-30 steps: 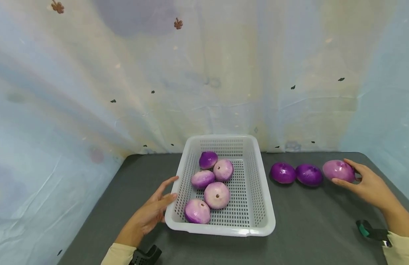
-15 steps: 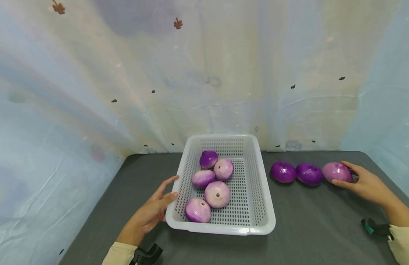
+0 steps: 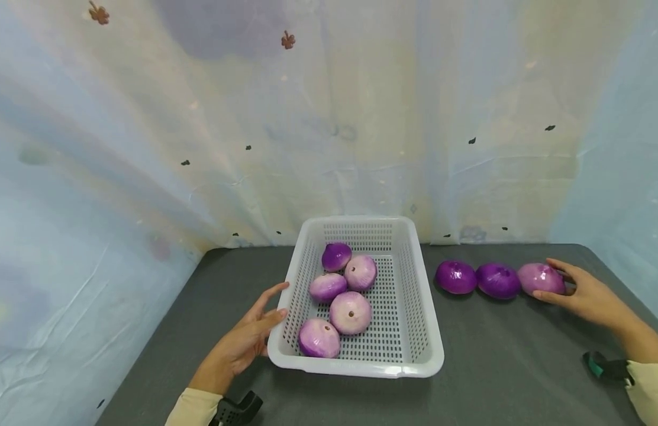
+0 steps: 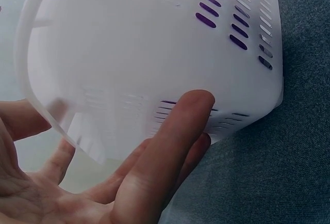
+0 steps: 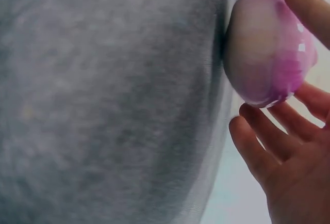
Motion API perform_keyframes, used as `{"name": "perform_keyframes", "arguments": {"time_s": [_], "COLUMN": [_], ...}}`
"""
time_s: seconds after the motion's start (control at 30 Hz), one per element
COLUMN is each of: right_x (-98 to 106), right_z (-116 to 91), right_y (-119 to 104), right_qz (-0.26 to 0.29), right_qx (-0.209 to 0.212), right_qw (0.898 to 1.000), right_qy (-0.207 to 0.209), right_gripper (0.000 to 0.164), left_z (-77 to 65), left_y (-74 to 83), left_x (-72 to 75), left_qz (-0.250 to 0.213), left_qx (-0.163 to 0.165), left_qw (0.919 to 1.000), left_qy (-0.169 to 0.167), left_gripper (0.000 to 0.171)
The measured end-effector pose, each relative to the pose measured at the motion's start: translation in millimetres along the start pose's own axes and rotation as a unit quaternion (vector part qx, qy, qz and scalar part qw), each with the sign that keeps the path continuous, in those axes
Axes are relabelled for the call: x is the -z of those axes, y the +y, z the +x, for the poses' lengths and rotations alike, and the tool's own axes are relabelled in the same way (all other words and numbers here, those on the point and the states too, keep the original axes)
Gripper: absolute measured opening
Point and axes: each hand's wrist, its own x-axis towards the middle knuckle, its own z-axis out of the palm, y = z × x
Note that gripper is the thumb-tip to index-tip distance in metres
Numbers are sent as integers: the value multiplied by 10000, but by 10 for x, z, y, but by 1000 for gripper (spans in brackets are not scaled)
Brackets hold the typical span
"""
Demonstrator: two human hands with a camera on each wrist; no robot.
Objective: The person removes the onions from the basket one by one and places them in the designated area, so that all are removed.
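In the head view my left hand (image 3: 238,346) holds the left side of a white plastic basket (image 3: 355,369). The left wrist view shows one fingertip through the translucent rim and other fingers along the outer wall (image 4: 124,43). Several shiny purple and pale pink onions lie inside, among them a large pale onion (image 3: 350,313). At the right my right hand (image 3: 592,296) holds a pinkish-purple onion (image 3: 539,278) on the table, thumb on the near side and fingers around the far and right sides. It ends a row beside two darker onions, a middle one (image 3: 497,281) and a left one (image 3: 455,277).
A dark grey cloth-covered table (image 3: 499,355) lies under everything. Behind it hangs a pale patterned curtain (image 3: 361,118), close to the basket's far end. Wrist devices, such as the left black one (image 3: 238,408), sit below both hands.
My right hand has moved slightly left with the pinkish onion, bringing it up against the middle dark onion. My left hand and the basket have hardly moved.
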Motion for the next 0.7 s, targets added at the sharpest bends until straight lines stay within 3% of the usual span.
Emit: {"name": "perform_keyframes", "arguments": {"time_s": [0.13, 0.23, 0.43, 0.57, 0.7], "right_x": [4, 50, 87, -62, -275], "right_z": [-9, 1, 101, 171, 165], "right_y": [-91, -311, -1049, -1534, -1960], "right_qz": [-88, -107, 45, 71, 145], "right_qx": [104, 231, 900, 1615, 2087], "right_qw": [9996, 9987, 9940, 9845, 9771], "right_qy": [248, 437, 625, 675, 389], "right_gripper": [92, 92, 88, 80, 79], "left_z": [-8, -12, -14, -10, 1], "left_y": [-3, -1, 3, 1, 5], "left_x": [11, 10, -6, -14, -14], "left_qz": [62, 74, 19, -9, 1], "left_qx": [26, 29, 17, 7, -7], "left_qw": [10000, 10000, 10000, 10000, 10000], "left_qy": [-5, 5, -15, -30, -49], "left_gripper": [64, 64, 65, 65, 65]}}
